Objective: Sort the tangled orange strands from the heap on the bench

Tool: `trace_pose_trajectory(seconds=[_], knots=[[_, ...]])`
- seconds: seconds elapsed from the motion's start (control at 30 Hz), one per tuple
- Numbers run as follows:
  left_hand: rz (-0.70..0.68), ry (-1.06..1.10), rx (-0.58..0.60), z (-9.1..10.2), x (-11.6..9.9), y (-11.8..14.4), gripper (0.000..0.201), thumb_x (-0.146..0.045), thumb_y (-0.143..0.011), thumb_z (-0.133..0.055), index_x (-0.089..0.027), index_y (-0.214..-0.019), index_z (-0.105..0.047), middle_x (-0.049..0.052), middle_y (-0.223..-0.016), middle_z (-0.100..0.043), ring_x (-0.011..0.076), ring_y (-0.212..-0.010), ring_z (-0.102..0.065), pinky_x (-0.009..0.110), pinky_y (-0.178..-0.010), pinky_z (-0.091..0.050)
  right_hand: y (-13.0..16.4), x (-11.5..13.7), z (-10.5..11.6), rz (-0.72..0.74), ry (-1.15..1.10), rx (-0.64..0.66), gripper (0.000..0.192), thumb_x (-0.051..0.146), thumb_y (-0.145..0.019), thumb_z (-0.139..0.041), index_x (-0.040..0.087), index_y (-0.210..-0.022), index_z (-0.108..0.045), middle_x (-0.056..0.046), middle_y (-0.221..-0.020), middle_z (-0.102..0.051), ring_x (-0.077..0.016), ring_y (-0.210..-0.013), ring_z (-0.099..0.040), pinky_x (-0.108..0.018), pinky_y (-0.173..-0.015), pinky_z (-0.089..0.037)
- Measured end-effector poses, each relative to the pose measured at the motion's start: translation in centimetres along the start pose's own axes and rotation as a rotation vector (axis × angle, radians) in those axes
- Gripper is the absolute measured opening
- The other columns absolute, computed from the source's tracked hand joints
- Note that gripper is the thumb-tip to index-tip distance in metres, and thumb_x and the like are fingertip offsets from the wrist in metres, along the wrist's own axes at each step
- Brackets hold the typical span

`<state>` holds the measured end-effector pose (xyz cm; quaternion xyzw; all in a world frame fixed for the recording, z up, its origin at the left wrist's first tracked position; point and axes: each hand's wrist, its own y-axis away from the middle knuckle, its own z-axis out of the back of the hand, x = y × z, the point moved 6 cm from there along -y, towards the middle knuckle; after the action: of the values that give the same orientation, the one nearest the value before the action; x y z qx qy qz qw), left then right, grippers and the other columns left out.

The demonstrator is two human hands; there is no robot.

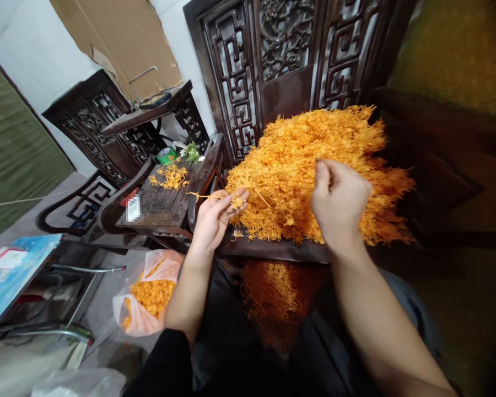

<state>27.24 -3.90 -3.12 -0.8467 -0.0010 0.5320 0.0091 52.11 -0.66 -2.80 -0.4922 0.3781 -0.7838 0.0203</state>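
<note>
The left hand [215, 218] pinches a few thin orange stalk-like strands [236, 199] between closed fingertips just off the left edge of the dark carved wooden seat [273, 249], while the right hand [339, 204] is curled into the big heap of orange fibrous strands [310, 165], its grip hidden. The heap sits right up to the seat's front edge, so a careless tug could drag clumps onto the floor, beside the clear plastic bag of orange strands [149, 300].

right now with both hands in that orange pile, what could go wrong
The left hand pinches only a few thin orange strands, so they might snap or slip from its grip. The right hand digs into the big orange pile, which reaches the seat's front edge; clumps could spill onto the lap, beside the plastic bag.
</note>
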Motion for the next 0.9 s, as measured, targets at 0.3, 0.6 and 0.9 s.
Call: trace_pose_trajectory(seconds=[0.3, 0.6, 0.9], knots=[[-0.042, 0.029, -0.055, -1.6, 0.9, 0.0, 0.028, -0.023, -0.076, -0.085, -0.015, -0.082, -0.06, 0.002, -0.078, -0.073, 0.0097, -0.07, -0.07, 0.016, -0.063, -0.051, 6.1, 7.9, -4.2, 0.869, 0.065, 0.224, 0.035, 0.027, -0.101, -0.063, 0.014, -0.134, -0.066, -0.009, -0.095, -0.073, -0.0203, -0.087, -0.064, -0.033, -0.074, -0.051], [-0.155, -0.04, -0.163, -0.4, 1.0, -1.0, 0.042, -0.033, -0.072, -0.089, -0.019, -0.096, -0.058, 0.005, -0.083, -0.077, 0.0276, -0.098, -0.078, 0.034, -0.083, -0.06, 7.8, 7.2, -5.2, 0.761, -0.235, 0.198, 0.006, 0.02, -0.097, -0.063, 0.021, -0.099, -0.068, -0.008, -0.091, -0.072, -0.0211, -0.088, -0.065, -0.034, -0.073, -0.052], [-0.225, -0.076, -0.187, 0.6, -0.7, -1.9, 0.029, -0.038, -0.091, -0.072, -0.018, -0.11, -0.061, 0.011, -0.111, -0.078, 0.0245, -0.105, -0.076, 0.035, -0.087, -0.061, 9.2, 10.5, -2.8, 0.34, -0.643, 0.341, 0.015, 0.023, -0.101, -0.054, 0.026, -0.096, -0.068, -0.008, -0.121, -0.074, -0.0203, -0.1, -0.073, -0.038, -0.08, -0.061]])
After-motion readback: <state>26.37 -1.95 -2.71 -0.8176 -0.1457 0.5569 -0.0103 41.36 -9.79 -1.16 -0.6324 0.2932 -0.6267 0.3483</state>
